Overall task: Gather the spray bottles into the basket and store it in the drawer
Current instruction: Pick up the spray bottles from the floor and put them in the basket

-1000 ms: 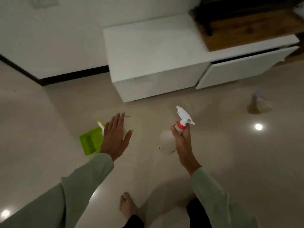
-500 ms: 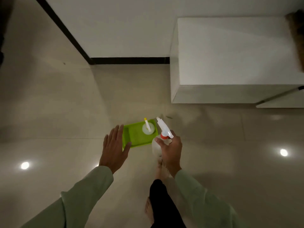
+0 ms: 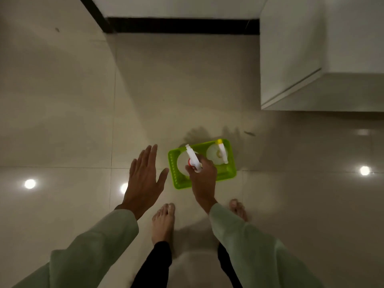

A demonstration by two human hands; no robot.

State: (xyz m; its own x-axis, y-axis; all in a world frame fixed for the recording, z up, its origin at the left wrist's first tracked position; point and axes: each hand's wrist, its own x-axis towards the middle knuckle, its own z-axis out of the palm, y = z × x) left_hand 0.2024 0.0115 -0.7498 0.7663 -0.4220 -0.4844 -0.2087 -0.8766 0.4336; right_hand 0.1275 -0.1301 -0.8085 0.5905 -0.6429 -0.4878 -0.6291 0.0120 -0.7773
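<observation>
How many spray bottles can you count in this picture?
2: the red-collared spray bottle held by the right hand over the green basket, and the yellow-topped spray bottle standing inside it.

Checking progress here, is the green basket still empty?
No, a yellow-capped spray bottle already stands in the green basket, and the right hand holds a red-collared bottle over it.

I note: basket (image 3: 226,175) lime green. Held spray bottle (image 3: 192,157) white head, red collar; second bottle (image 3: 220,151) whitish, yellow tip. Sleeves (image 3: 245,242) pale sage green, trousers (image 3: 153,265) black. Floor (image 3: 62,100) glossy beige tile; skirting (image 3: 180,26) black; cabinet (image 3: 301,48) white.
</observation>
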